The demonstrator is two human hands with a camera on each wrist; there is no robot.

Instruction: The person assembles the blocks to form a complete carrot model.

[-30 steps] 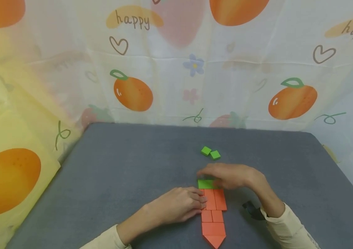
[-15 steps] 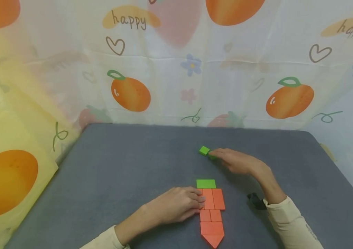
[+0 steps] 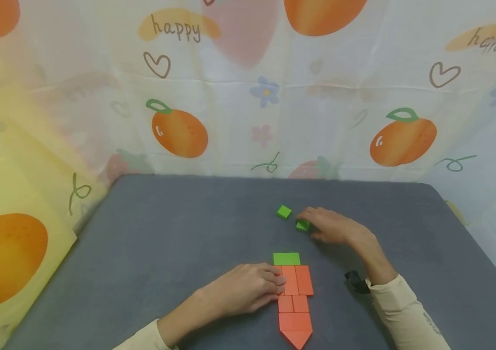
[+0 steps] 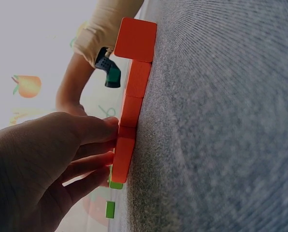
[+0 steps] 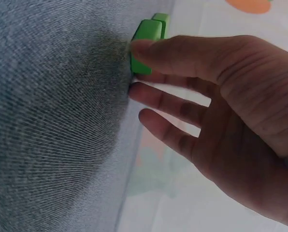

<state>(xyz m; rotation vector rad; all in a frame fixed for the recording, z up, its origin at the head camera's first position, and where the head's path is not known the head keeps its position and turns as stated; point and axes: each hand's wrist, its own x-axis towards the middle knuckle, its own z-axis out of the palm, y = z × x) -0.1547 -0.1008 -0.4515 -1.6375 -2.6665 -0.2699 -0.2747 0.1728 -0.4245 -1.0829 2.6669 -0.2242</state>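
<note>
An arrow-like row of orange blocks (image 3: 295, 321) lies flat on the table, with a green rectangular block (image 3: 286, 258) against its far end. My left hand (image 3: 249, 289) rests its fingertips along the left side of the wide orange part; in the left wrist view the thumb and fingers touch the orange blocks (image 4: 130, 111) with relaxed fingers. Farther back, my right hand (image 3: 335, 228) pinches a small green block (image 3: 302, 225) between thumb and index finger, low at the table. The right wrist view shows the thumb on this green block (image 5: 148, 34), its other fingers apart.
Another small green block (image 3: 284, 212) lies just left of the pinched one. The grey table (image 3: 186, 209) ends at a printed curtain (image 3: 239, 112) behind. A dark device (image 3: 356, 282) sits at the right wrist.
My right hand has left the green rectangle, reached back to the two small green blocks and pinched the right one, drawing it slightly away from its neighbour. The left hand stays put.
</note>
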